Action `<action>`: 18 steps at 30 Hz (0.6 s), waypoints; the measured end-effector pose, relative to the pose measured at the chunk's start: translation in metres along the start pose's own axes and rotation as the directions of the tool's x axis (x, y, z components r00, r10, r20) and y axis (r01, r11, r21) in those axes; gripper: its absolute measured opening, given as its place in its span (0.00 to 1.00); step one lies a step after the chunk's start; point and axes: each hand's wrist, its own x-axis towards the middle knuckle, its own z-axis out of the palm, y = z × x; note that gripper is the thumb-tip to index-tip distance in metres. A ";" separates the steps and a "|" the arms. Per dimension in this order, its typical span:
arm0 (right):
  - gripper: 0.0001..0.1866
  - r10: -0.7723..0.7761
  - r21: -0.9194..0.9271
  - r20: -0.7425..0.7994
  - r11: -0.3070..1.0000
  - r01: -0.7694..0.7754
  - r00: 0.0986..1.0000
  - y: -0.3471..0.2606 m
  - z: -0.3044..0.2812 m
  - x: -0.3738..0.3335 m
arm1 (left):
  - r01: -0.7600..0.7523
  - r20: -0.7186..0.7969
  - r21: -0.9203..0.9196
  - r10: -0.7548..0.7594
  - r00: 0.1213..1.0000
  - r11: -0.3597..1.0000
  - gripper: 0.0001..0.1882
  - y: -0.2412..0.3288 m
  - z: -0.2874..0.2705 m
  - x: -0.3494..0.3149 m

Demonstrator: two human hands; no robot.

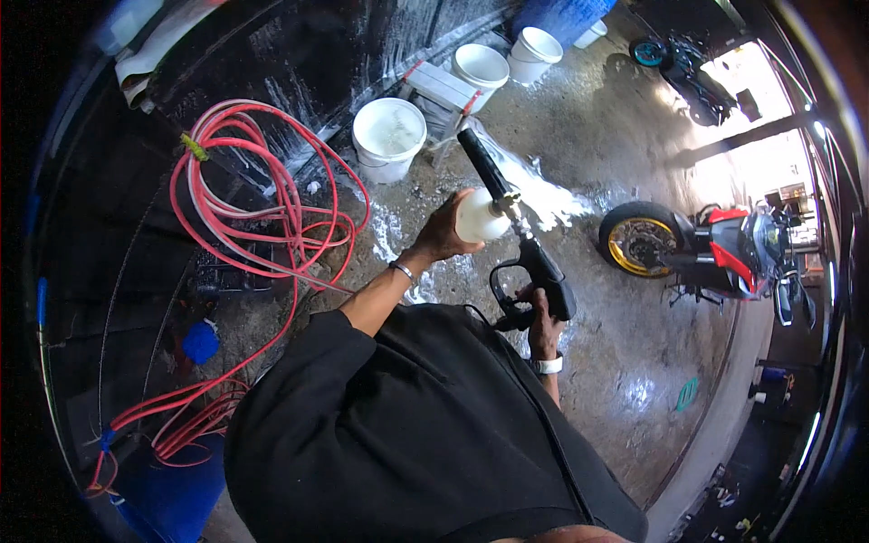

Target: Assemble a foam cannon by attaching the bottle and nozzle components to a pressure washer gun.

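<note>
A black pressure washer gun [541, 282] is in front of my body, with a foam lance attached to its end. The lance has a black nozzle [482, 165], a metal fitting and a whitish bottle [480, 220]. My left hand [442, 233], with a metal bracelet at the wrist, is wrapped round the side of this bottle. On the gun's grip my right hand [543, 328] is closed, and a white band circles that wrist. Some of the right fingers are hidden behind the gun. From the gun a dark hose [534, 398] runs down along my black top.
White buckets [389, 145] stand along the dark wall, near a blue drum [566, 18]. Coiled red hose [258, 204] hangs at left. A motorcycle [715, 249] with a gold wheel is at right; another motorcycle [692, 81] stands farther off. White foam [543, 195] lies on the wet floor.
</note>
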 end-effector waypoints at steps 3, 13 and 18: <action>0.13 -0.009 -0.038 -0.014 0.999 0.009 1.000 0.003 -0.001 -0.003 | -0.114 -0.048 0.023 0.115 0.992 0.993 0.47 0.002 -0.001 -0.001; 0.12 -0.005 -0.009 -0.063 1.000 0.004 0.998 0.004 0.003 -0.005 | -0.067 -0.032 -0.020 0.066 0.997 0.998 0.49 0.011 -0.005 -0.004; 0.12 0.050 -0.015 -0.027 0.999 -0.051 0.998 0.010 -0.007 -0.003 | -0.080 -0.028 -0.019 0.079 0.996 0.997 0.49 -0.001 0.002 -0.008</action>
